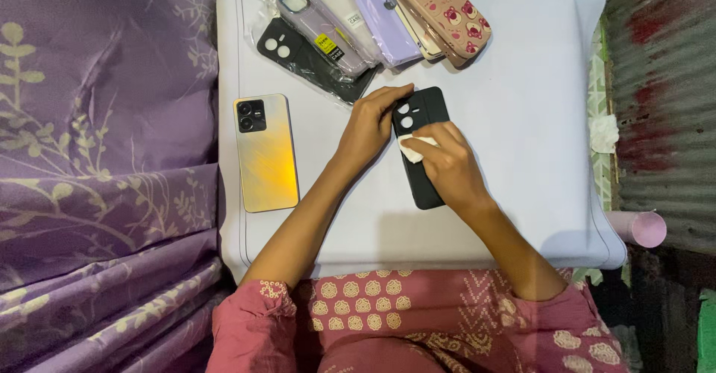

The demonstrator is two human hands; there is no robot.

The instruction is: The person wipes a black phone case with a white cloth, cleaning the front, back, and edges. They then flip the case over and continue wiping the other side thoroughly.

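Black phone case (424, 149), back face up, near the middle of a pale cushion-like pad (522, 82); camera cut-outs toward the far end. Left hand (367, 128) laid over the case's upper left edge, fingers held together and pressing down, thumb tucked out of sight. Right hand (447, 168) closed in a pinch on a small white wipe (415, 146), pressed against the case just below the cut-outs.

To the left, well apart: phone (265, 153) lying face down, with a yellow-gold iridescent back. At the far edge: fan of spare cases (373, 22) in overlapping clear sleeves, among them a black one, a grey-rimmed clear one, a lilac one and a pink one with a cartoon print. Purple leaf-print fabric (97, 157) along the left side; pink patterned garment (418, 321) at the near edge.

Judged step in hand: wiping the case surface. For a clean result: firm, steady downward hold with the left hand so that the case cannot slide on the soft pad; short, overlapping strokes with the wipe along the length of the case; light pressure around the cut-out rims, where dust is likely to gather; bare fingertips kept off areas already wiped. Main risk, as judged: case skidding or flexing under uneven pressure.
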